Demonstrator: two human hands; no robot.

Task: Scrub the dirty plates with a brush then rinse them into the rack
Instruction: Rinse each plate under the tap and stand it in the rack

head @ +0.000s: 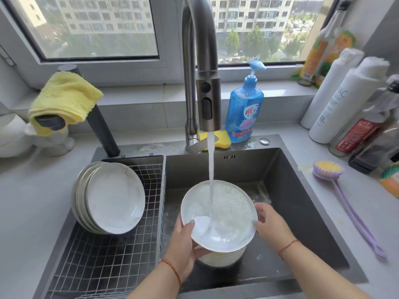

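Note:
A white plate [228,212], foamy on its far half, is held tilted over the sink under the running water [211,169] from the tap [208,100]. My left hand [183,244] grips its near-left rim, thumb on the inside. My right hand [269,223] holds the right rim with curled fingers. Beneath it another white dish [220,258] lies in the sink. Several washed plates [112,199] lean upright in the wire rack [103,255] on the left. The purple long-handled brush [345,199] lies on the counter to the right.
The dark sink basin [291,190] has soapy residue on its floor. A blue soap bottle [244,113] and a yellow sponge [222,140] stand behind the tap. A yellow cloth [64,98] hangs on a dark spout at left. Bottles [345,100] crowd the right counter.

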